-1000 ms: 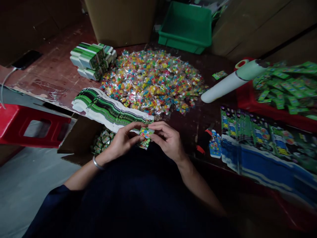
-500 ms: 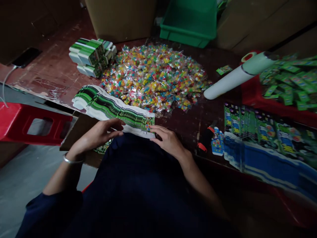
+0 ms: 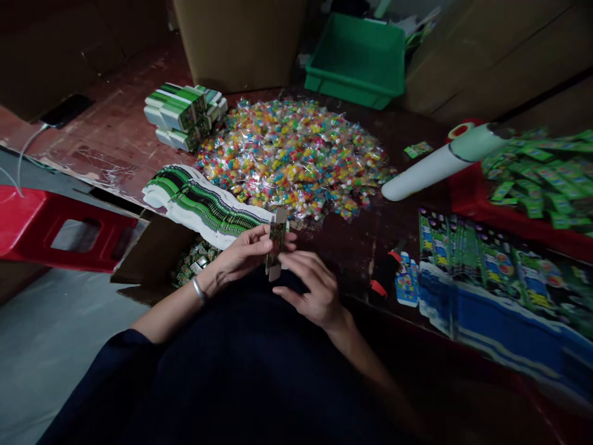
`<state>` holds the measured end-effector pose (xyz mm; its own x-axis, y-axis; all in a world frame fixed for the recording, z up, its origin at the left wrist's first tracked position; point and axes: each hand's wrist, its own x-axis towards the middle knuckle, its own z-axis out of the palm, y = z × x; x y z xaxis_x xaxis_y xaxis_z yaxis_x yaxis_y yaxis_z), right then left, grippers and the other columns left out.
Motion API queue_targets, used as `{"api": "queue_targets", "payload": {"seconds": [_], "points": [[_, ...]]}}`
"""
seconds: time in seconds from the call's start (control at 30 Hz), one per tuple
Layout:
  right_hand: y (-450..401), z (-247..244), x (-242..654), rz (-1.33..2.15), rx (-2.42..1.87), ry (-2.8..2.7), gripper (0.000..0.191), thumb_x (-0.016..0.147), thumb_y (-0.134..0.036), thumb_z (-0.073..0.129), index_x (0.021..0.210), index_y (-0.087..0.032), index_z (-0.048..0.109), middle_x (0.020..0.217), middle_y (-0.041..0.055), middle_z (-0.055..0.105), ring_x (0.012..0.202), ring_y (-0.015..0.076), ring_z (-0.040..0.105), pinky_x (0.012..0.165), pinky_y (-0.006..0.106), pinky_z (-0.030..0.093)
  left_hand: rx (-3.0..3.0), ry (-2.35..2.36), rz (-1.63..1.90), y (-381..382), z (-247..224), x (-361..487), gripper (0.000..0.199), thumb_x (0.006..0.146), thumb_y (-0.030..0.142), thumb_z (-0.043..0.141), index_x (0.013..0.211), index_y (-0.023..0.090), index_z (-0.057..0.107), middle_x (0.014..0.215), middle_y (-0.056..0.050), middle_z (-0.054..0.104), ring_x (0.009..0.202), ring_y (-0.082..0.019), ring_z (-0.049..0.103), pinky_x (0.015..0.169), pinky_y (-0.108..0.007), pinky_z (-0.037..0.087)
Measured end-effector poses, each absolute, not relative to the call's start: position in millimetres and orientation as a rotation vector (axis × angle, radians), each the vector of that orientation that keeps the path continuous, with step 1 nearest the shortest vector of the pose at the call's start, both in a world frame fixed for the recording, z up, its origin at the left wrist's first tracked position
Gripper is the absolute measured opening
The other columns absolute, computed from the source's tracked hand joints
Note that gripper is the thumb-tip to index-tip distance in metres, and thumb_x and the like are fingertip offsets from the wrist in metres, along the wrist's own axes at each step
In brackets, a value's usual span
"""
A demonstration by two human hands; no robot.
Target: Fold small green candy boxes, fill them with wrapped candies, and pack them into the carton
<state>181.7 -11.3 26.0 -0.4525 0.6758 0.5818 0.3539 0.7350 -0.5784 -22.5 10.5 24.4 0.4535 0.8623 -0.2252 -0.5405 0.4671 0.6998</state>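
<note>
Carton (image 3: 278,236), small and printed, its end flaps sticking out, is pinched between thumb and fingers of the left hand (image 3: 245,252) before the dark shirt. The right hand (image 3: 315,287) is loosely spread beside it; whether its fingertips touch is unclear. An open cardboard box (image 3: 147,256) holds wrapped pieces at lower left. Beyond, on the worktop (image 3: 345,247), lie a fanned row of flat cartons (image 3: 210,210), then a heap of clear candy bags (image 3: 296,154), with a green tray (image 3: 345,93) farthest.
</note>
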Motion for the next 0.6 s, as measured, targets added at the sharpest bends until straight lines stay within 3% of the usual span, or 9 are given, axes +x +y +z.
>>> {"api": "queue_targets", "payload": {"seconds": [0.1,0.17,0.23,0.33,0.4,0.47,0.6], "points": [[-5.2,32.8,183.0,0.768,-0.933,-2.063,0.072,0.096,-0.053,0.069,0.157,-0.024,0.046,0.095,0.0051,0.078,0.074,0.0189,0.074,0.070,0.033,0.066,0.756,0.635,0.861,10.8,32.4,-30.8,0.059,0.066,0.040,0.098,0.115,0.019,0.074,0.123,-0.014,0.078,0.114,-0.030,0.075,0.099,-0.040,0.058],[-0.4,39.2,184.9,0.919,-0.960,-2.076,0.067,0.097,-0.051,0.070,0.154,-0.025,0.048,0.075,-0.0035,0.071,0.058,0.0134,0.065,0.060,0.026,0.060,0.845,0.647,0.807,10.4,37.3,-35.0,0.057,0.068,0.041,0.096,0.116,0.019,0.076,0.120,-0.014,0.079,0.114,-0.030,0.074,0.099,-0.040,0.057],[4.1,45.9,187.2,1.028,-0.961,-2.044,0.054,0.093,-0.048,0.074,0.139,-0.024,0.057,0.065,-0.0077,0.066,0.052,0.0113,0.060,0.056,0.024,0.055,0.915,0.661,0.751,9.0,41.6,-38.1,0.055,0.070,0.044,0.095,0.115,0.018,0.078,0.115,-0.013,0.080,0.112,-0.030,0.074,0.098,-0.041,0.057],[9.1,53.0,190.9,1.178,-0.973,-2.005,0.036,0.085,-0.049,0.083,0.102,-0.024,0.064,0.062,-0.0076,0.065,0.050,0.0108,0.059,0.052,0.023,0.049,1.022,0.682,0.659,5.6,45.1,-40.1,0.048,0.075,0.045,0.091,0.113,0.018,0.079,0.104,-0.010,0.080,0.099,-0.027,0.075,0.087,-0.037,0.057],[10.4,53.6,191.7,1.236,-1.007,-1.989,0.037,0.082,-0.050,0.085,0.087,-0.024,0.060,0.059,-0.0071,0.064,0.049,0.0111,0.058,0.050,0.023,0.047,1.075,0.735,0.644,3.5,44.5,-39.6,0.039,0.082,0.043,0.085,0.108,0.016,0.080,0.095,-0.007,0.079,0.083,-0.020,0.071,0.074,-0.030,0.054],[9.5,50.1,189.3,1.167,-1.093,-1.836,0.035,0.083,-0.050,0.083,0.091,-0.024,0.061,0.062,-0.0061,0.066,0.052,0.0123,0.061,0.052,0.023,0.049,1.087,0.826,0.705,2.2,41.9,-37.5,0.034,0.086,0.044,0.081,0.104,0.015,0.080,0.088,-0.005,0.077,0.073,-0.016,0.066,0.066,-0.026,0.050],[2.3,35.1,174.8,1.048,-1.171,-1.571,0.041,0.083,-0.051,0.083,0.108,-0.023,0.067,0.090,0.0037,0.078,0.074,0.0186,0.073,0.065,0.028,0.060,1.011,0.985,0.993,-0.4,33.7,-28.2,0.038,0.080,0.048,0.085,0.097,0.015,0.080,0.088,-0.005,0.078,0.077,-0.018,0.067,0.072,-0.027,0.054]]}}
